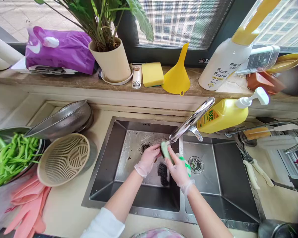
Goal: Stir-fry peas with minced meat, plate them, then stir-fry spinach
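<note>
Where the flat cream countertop (pixel 59 205) is cut out, a dark grey, rectangular stainless-steel sink (pixel 161 213) with 2 basins is seated. Above its divider leans a shiny, tubular chrome faucet (pixel 200 112). Right hand (pixel 176 168), gloved in thin clear plastic: fingers narrowed, gripping a pale green, elongated object (pixel 166 151) (material not identifiable). Left hand (pixel 150 158), gloved likewise: fingers bent, close together; contact with the object cannot be confirmed. Object position: over the left basin, upper end just beside the faucet's mouth, long axis slanting from upper left to lower right. It lies right of the left hand; the right hand is nearer. Below rests a black, grainy, irregular patch (pixel 162 173). Beside the right hand shows a bright green, mesh-like piece (pixel 187 167); its support is hidden.
</note>
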### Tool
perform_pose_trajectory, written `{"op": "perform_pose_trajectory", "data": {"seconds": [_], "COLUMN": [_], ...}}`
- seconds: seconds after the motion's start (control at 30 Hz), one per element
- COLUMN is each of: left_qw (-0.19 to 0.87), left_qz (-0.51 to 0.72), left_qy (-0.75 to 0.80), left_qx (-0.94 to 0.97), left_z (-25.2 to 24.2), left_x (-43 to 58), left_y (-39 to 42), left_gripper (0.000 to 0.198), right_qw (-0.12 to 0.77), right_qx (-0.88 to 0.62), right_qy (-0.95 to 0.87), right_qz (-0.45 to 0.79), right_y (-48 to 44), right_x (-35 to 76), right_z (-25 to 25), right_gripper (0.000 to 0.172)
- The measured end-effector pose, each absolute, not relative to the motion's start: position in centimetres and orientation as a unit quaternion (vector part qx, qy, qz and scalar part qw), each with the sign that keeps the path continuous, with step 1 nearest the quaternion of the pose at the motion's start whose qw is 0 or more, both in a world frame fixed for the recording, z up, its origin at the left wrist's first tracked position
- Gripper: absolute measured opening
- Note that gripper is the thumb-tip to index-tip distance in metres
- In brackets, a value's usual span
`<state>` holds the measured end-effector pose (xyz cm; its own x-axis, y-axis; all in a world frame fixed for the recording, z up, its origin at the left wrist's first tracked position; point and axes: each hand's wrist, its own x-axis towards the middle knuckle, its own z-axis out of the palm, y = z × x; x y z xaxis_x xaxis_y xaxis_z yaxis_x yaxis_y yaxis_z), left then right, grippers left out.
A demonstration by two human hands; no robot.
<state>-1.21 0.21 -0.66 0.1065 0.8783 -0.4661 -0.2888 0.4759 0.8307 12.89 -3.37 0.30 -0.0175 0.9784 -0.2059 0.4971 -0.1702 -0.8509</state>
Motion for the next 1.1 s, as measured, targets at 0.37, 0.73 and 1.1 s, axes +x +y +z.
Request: {"op": "perform_pose_trajectory", "data": {"seconds": [0.37, 0.73, 1.1], "left_qw": [0.61, 0.544, 0.516], "left_qz": [0.431, 0.428, 0.409], "left_qy": [0.581, 0.59, 0.597], "left_qx": [0.323, 0.415, 0.458], "left_z": [-0.4, -0.4, 0.0], "left_x": [-0.8, -0.9, -0.8], "left_y": [0.6, 0.9, 0.5], "left_gripper": [0.025, 0.033, 0.026], "right_qw": [0.275, 0.177, 0.231], "right_qx": [-0.669, -0.664, -0.685], "right_qy": [-0.545, -0.637, -0.578], "right_qz": [0.425, 0.35, 0.378], "right_y": [-2.0, -1.8, -1.6], "right_x": [12.8, 13.2, 13.9], "right_z": [-0.6, 1.3, 0.2], "right_gripper": [0.054, 0.057, 0.055]}}
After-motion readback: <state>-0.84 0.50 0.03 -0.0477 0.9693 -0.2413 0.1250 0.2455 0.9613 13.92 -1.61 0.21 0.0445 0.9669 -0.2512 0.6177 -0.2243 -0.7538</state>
